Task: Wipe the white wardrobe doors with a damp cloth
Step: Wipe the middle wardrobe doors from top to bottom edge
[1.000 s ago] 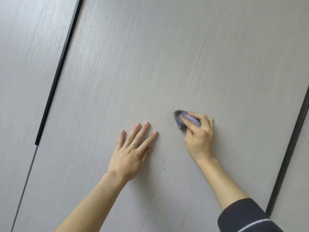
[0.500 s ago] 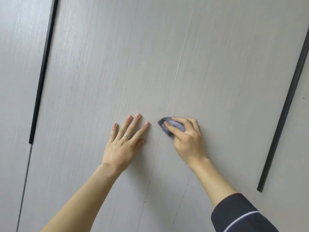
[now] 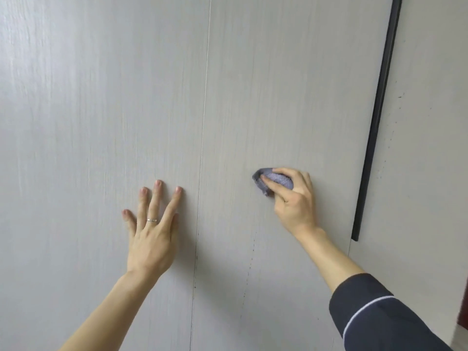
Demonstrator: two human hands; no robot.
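Wardrobe doors [image 3: 253,46] fill view, pale wood grain, upright seam [image 3: 205,97] between them. Left hand [image 3: 152,236] flat on left door [image 3: 88,122] just beside seam, fingers straight and spread, holding nothing; ring [image 3: 152,220] on one finger. Right hand [image 3: 296,206] on right door [image 3: 291,84], fingers curled round bunched grey cloth [image 3: 276,181], pressing it to panel. Cloth lies between seam and black handle strip [image 3: 374,127], apart from both. Dark specks [image 3: 249,269] run below cloth, nearer right hand; downward stroke judged next. Handle strip limits sweep to right

left hand [image 3: 152,239]: flat, fingers [image 3: 157,196] spread, arm bare | right hand [image 3: 296,206]: fingers curled round cloth [image 3: 278,179], arm sleeved
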